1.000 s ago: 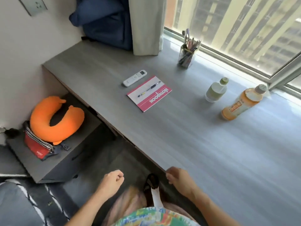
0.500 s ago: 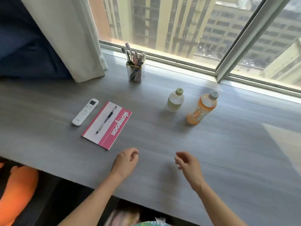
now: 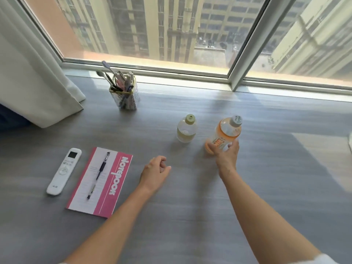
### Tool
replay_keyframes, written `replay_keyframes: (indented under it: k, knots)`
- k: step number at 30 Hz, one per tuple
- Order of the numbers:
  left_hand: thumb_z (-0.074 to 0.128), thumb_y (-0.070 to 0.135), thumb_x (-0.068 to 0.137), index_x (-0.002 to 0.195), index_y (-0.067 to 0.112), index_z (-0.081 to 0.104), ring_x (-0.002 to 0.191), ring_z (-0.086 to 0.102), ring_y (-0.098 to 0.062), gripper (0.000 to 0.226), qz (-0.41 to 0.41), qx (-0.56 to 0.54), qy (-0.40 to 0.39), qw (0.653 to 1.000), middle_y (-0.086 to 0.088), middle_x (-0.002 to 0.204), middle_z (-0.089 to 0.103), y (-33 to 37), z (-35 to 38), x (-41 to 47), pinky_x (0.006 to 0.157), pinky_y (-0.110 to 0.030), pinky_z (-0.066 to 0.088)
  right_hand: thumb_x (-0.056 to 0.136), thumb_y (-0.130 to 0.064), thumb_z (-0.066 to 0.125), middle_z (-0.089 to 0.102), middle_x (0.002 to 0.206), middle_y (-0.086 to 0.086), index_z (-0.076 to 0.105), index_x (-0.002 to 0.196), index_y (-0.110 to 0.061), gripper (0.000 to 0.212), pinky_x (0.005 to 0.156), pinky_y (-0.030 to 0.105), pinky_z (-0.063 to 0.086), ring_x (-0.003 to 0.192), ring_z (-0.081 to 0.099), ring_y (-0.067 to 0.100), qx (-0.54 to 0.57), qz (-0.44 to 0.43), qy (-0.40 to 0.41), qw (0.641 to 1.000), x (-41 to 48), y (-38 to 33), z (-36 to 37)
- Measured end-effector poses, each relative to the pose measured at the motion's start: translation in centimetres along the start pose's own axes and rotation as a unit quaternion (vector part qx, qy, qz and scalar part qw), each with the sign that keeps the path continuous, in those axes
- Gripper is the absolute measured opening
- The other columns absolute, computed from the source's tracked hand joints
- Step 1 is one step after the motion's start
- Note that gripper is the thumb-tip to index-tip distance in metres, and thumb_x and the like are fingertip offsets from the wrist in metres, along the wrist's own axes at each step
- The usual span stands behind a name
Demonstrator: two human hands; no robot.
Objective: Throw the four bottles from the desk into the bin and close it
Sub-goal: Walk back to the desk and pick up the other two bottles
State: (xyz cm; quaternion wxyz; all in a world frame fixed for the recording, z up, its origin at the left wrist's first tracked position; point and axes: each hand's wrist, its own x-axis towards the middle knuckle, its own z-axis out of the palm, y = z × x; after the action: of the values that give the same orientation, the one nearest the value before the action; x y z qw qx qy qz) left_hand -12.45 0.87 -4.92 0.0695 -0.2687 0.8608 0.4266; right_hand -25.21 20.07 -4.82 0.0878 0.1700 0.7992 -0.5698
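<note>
Two bottles stand on the grey desk (image 3: 190,216) near the window. The orange bottle (image 3: 225,131) has a pale cap; my right hand (image 3: 226,155) is on its lower part, thumb on the left side and fingers on the right, and the bottle still rests on the desk. A smaller pale green bottle (image 3: 186,130) stands just left of it, untouched. My left hand (image 3: 155,173) hovers over the desk in front of the green bottle, fingers loosely curled, holding nothing. No bin is in view.
A pink and white notebook (image 3: 114,187) with a pen (image 3: 98,177) on it lies at the left, a white remote (image 3: 63,171) beside it. A pen holder (image 3: 126,97) stands by the window sill. A white curtain (image 3: 36,82) hangs at far left.
The view has swung up from the desk's edge to the window. Both hands have moved forward over the desk, and my right hand has reached the orange bottle and closed around its base.
</note>
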Motion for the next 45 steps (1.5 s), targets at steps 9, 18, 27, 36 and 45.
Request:
replay_keyframes:
  k: [9, 18, 27, 36, 45]
  knots:
    - [0.073, 0.035, 0.076, 0.127, 0.012, 0.046, 0.086, 0.054, -0.013, 0.063, 0.026, -0.069, -0.017, 0.997, -0.006, 0.118, 0.052, 2.2, 0.5, 4.7, 0.078, -0.025, 0.043, 0.068, -0.032, 0.082, 0.067, 0.112, 0.003, 0.054, 0.115, -0.019, 0.056, 0.097, 0.043, 0.050, 0.108, 0.063, 0.023, 0.023, 0.021, -0.004, 0.999, -0.1, 0.7, 0.1]
    - [0.084, 0.042, 0.059, 0.145, 0.011, 0.021, 0.138, 0.032, -0.023, 0.111, 0.063, -0.061, -0.002, 0.996, -0.009, 0.146, 0.031, 4.4, 2.3, 9.7, 0.114, -0.043, 0.033, 0.075, -0.037, 0.077, 0.070, 0.102, -0.003, 0.059, 0.106, -0.021, 0.039, 0.083, 0.033, 0.053, 0.097, 0.067, 0.014, 0.054, 0.061, -0.045, 0.996, -4.8, 2.8, -0.6]
    - [0.086, 0.026, 0.061, 0.138, 0.015, 0.039, 0.130, 0.044, -0.022, 0.090, 0.100, -0.098, -0.023, 0.990, -0.005, 0.140, 0.050, 4.9, 2.6, 11.4, 0.109, -0.034, 0.035, 0.076, -0.040, 0.075, 0.072, 0.101, -0.001, 0.063, 0.104, -0.022, 0.035, 0.092, 0.043, 0.054, 0.096, 0.068, 0.016, 0.043, 0.106, -0.038, 0.993, -7.6, 4.4, -1.6]
    - [0.083, 0.038, 0.063, 0.116, 0.024, 0.056, 0.104, 0.055, -0.018, 0.061, 0.081, -0.123, -0.077, 0.986, -0.007, 0.116, 0.055, 3.0, 1.5, 5.1, 0.090, -0.030, 0.045, 0.079, -0.035, 0.074, 0.073, 0.100, -0.003, 0.064, 0.101, -0.025, 0.027, 0.084, 0.033, 0.055, 0.096, 0.068, 0.015, 0.073, 0.129, -0.019, 0.989, -12.2, 5.2, -4.6]
    - [0.064, 0.067, 0.053, 0.092, 0.032, 0.062, 0.086, 0.063, -0.016, 0.052, 0.029, -0.100, -0.247, 0.963, 0.003, 0.092, 0.065, 1.3, 2.3, -6.8, 0.073, -0.031, 0.049, 0.061, -0.062, 0.069, 0.070, 0.102, -0.007, 0.061, 0.099, -0.035, 0.047, 0.088, 0.037, 0.056, 0.097, 0.067, 0.011, 0.071, 0.150, 0.017, 0.986, -20.8, 8.4, -10.8]
